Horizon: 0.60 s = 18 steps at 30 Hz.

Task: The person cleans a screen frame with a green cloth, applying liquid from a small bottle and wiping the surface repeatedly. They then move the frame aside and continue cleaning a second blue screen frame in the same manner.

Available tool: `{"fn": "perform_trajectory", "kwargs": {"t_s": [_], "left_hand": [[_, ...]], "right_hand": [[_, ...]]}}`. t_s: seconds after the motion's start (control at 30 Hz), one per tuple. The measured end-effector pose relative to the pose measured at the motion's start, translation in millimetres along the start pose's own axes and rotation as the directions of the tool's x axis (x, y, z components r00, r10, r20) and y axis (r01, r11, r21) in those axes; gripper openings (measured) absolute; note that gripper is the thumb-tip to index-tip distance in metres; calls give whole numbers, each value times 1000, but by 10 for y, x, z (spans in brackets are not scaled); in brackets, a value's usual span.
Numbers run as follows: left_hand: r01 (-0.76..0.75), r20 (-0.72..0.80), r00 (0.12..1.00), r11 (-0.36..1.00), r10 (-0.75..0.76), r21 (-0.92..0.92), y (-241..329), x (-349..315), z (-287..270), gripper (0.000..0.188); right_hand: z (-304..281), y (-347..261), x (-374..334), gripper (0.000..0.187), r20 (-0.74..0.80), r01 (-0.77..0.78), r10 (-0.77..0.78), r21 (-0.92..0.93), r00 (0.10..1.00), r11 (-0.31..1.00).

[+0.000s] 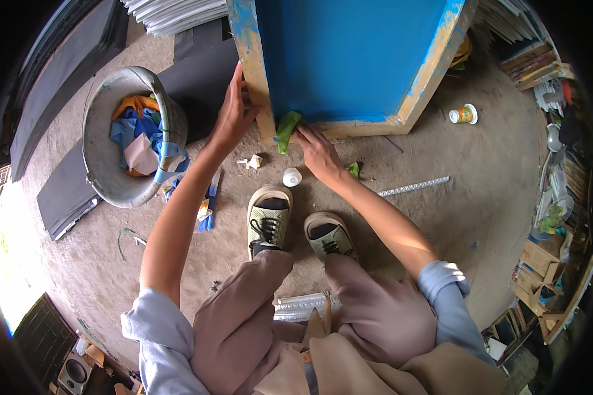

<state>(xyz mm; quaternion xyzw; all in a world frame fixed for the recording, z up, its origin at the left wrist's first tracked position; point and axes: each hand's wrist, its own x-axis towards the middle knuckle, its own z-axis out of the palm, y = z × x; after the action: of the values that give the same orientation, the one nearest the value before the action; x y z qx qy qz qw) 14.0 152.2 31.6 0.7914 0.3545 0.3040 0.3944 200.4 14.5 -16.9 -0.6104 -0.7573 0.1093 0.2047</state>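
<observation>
A wooden frame (265, 108) with a bright blue inner panel (349, 59) stands in front of me, its bare wood smeared with blue paint. My left hand (230, 118) grips the outer left rail, the index finger stretched up along it and some fingertips hidden. At the lower left inner corner, my right hand (319, 151) pinches a crumpled green rag (287, 131) against the bottom rail. Its fingertips are partly hidden by the rag.
Left stands a metal bucket (93, 148) of coloured rags. A white cup (292, 176), a patterned white strip (415, 187), a yellow-and-white tub (464, 114) and blue-handled tools (209, 207) lie on the floor. Cluttered shelves (540, 263) line the right side.
</observation>
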Motion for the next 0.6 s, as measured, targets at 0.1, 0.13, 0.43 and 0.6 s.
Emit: {"fn": "perform_trajectory", "kwargs": {"t_s": [0.1,0.13,0.43,0.6], "left_hand": [[29,12,1000,1000,-28,-5,-3,-3,-43,95],[47,21,999,999,-46,-25,46,55,-28,96],[10,0,1000,999,-10,35,49,1,-80,95],[6,5,1000,1000,-6,-17,38,31,10,95]], "right_hand": [[-118,214,-21,34,1,0,0,-165,1000,986],[-148,484,-166,32,-54,-100,89,-270,995,957],[-641,758,-229,37,-190,-509,539,187,821,840],[-113,525,-268,43,-142,-404,378,-284,915,870]]}}
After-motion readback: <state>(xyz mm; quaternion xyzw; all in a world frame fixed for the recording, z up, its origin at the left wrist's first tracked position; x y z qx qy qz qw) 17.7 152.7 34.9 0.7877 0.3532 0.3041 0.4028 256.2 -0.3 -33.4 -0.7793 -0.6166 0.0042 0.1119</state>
